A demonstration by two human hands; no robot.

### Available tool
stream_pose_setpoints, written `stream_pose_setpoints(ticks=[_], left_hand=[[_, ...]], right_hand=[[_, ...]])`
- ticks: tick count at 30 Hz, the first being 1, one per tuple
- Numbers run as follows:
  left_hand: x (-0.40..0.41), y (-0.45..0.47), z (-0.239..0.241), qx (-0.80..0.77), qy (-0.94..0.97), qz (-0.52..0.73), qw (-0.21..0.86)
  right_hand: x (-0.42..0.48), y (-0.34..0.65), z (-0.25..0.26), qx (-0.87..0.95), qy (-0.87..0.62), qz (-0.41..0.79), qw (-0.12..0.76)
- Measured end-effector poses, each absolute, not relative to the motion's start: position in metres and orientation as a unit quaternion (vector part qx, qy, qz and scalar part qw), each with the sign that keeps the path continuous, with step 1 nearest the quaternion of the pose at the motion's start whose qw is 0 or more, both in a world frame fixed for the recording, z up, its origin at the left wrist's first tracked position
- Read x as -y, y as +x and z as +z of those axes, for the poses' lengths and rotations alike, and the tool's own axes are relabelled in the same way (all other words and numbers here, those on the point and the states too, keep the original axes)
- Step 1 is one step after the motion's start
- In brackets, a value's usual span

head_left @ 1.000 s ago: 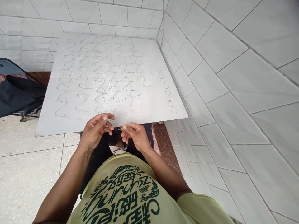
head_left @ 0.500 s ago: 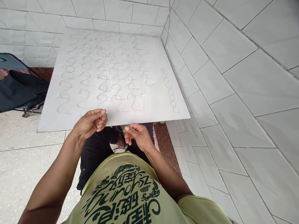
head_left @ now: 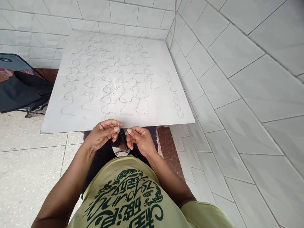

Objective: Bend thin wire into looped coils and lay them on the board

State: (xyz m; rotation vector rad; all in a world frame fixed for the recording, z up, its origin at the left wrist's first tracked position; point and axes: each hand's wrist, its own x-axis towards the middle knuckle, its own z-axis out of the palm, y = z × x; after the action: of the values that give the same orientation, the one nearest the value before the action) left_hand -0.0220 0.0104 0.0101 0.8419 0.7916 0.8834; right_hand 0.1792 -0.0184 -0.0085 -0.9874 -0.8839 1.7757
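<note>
Between my two hands, just off the near edge of the white board (head_left: 161,117), is a thin curved wire (head_left: 122,133). My right hand (head_left: 140,139) pinches its right side between thumb and fingers. My left hand (head_left: 105,134) is closed at its left side, thumb and forefinger pressed together on it. On the board are several rows of wavy, S-shaped thin wires (head_left: 68,109), some overlapping. Along the right part runs a column of small linked loops (head_left: 175,100). My left fingers hide part of the nearest wavy piece.
Tiled walls (head_left: 225,104) border the board at the back and right. At the left stands a folding chair with dark cloth (head_left: 23,91). A thin cable (head_left: 175,22) hangs in the corner. Below are my legs and a speckled floor (head_left: 30,171).
My left hand has moved right and down from over the board's edge, closing on the wire beside my right hand. The right hand stays nearly in place. The view has shifted slightly.
</note>
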Motion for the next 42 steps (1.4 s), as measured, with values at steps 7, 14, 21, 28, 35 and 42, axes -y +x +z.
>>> stream_pose_setpoints(ticks=[7,14,21,28,35,42], left_hand=[[-0.012,-0.02,0.004,-0.356,0.364,0.41,0.757],[-0.012,-0.02,0.0,-0.357,0.346,0.403,0.769],[-0.001,-0.017,0.003,-0.362,0.382,0.388,0.757],[-0.004,0.006,0.013,-0.405,0.391,0.421,0.711],[-0.015,0.016,0.008,-0.384,0.343,0.458,0.725],[-0.016,0.016,0.003,-0.341,0.278,0.448,0.778]], right_hand=[[0.025,0.177,-0.009,0.323,-0.38,0.748,0.438],[0.027,0.175,-0.01,0.342,-0.424,0.692,0.474],[0.019,0.177,-0.006,0.344,-0.444,0.591,0.579],[0.02,0.175,-0.007,0.327,-0.438,0.59,0.594],[0.025,0.171,-0.01,0.31,-0.415,0.628,0.581],[0.029,0.17,-0.012,0.322,-0.374,0.656,0.571]])
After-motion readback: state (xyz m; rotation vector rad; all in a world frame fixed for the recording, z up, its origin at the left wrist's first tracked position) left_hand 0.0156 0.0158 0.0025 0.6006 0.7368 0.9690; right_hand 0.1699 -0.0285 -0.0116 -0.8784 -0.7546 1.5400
